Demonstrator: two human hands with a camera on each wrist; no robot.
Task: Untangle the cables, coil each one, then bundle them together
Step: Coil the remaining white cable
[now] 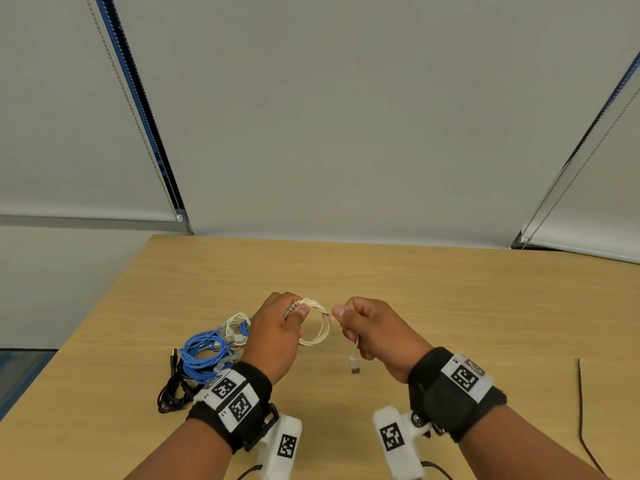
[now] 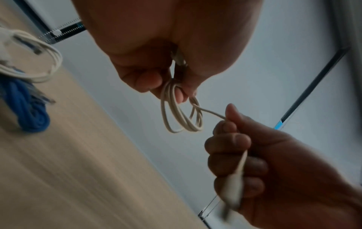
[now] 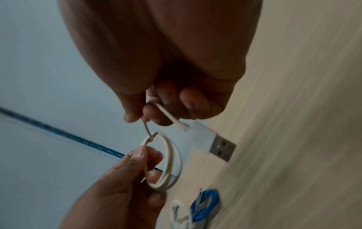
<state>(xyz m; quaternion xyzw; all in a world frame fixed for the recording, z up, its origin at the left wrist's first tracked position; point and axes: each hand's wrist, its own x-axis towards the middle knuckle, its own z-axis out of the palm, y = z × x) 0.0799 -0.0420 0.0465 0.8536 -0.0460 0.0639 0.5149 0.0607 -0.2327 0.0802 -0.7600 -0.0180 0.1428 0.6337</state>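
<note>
Coiling nears done: my left hand (image 1: 277, 327) grips the cream cable (image 1: 317, 327), right hand (image 1: 372, 329) pinching its tail, while the counter (image 1: 450, 306) pile (image 1: 204, 351) seems coiled, unbundled.

Two white cables (image 1: 317, 323), one blue (image 1: 202, 355), one black (image 1: 171, 393).
</note>
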